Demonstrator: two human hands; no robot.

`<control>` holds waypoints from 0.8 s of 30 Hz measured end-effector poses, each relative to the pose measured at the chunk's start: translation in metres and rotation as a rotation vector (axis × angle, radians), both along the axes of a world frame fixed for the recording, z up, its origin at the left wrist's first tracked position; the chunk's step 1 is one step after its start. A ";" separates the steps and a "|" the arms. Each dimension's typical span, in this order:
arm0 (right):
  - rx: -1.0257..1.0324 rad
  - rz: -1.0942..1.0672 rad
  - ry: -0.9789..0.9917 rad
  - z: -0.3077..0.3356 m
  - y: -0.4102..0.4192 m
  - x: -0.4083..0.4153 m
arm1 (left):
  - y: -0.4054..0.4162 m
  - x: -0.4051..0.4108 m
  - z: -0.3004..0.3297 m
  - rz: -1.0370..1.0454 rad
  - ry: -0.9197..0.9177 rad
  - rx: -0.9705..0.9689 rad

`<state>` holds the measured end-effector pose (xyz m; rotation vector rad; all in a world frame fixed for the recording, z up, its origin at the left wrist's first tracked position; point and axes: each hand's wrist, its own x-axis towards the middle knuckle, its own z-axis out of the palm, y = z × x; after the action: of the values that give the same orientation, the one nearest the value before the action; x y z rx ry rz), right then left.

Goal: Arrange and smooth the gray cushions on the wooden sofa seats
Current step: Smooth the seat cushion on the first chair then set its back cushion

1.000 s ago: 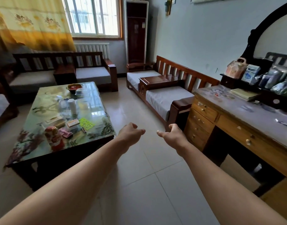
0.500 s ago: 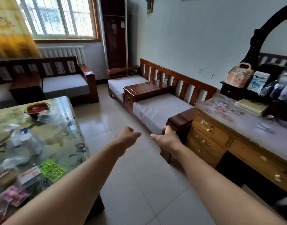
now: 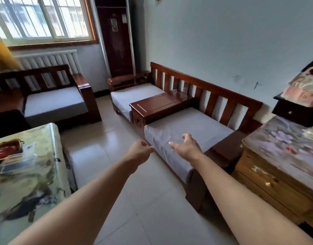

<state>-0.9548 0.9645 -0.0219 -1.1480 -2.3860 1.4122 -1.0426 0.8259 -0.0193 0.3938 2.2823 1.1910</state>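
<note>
Desk (image 3: 283,161) and coffee table (image 3: 28,174) cut off, blurred.

A low table (image 3: 33,175) with a painted, glossy top fills the lower left; near its far left edge sits a dark bowl (image 3: 6,150) holding something red, with a clear plastic box (image 3: 19,160) just beside it. Under the barred window (image 3: 44,18) a white radiator (image 3: 49,59) runs along the wall, and a yellow curtain (image 3: 0,53) hangs at the left edge. A tall dark cabinet (image 3: 116,38) stands in the far corner. At right, a wooden chest of drawers (image 3: 276,188) has a floral covering on top; at its far edge stands a small black drawer unit (image 3: 292,111) bearing a patterned bag (image 3: 304,89). The floor (image 3: 152,209) is pale tile.
</note>
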 end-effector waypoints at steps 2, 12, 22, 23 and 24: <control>-0.019 -0.012 -0.022 0.000 0.028 -0.041 | 0.024 -0.042 0.000 0.002 0.000 -0.013; -0.024 -0.116 -0.037 -0.030 0.143 -0.225 | 0.157 -0.246 -0.037 -0.137 0.028 -0.075; -0.104 -0.421 -0.168 -0.095 0.240 -0.371 | 0.294 -0.440 -0.106 -0.426 0.020 -0.242; -0.117 -0.438 -0.193 -0.105 0.245 -0.377 | 0.305 -0.448 -0.112 -0.458 0.001 -0.249; -0.128 -0.456 -0.213 -0.113 0.250 -0.382 | 0.315 -0.455 -0.120 -0.484 -0.001 -0.256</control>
<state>-1.3365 1.2144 -0.1352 -1.8135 -1.9859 1.3502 -1.4974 1.1413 -0.1393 0.7881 2.1298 0.6497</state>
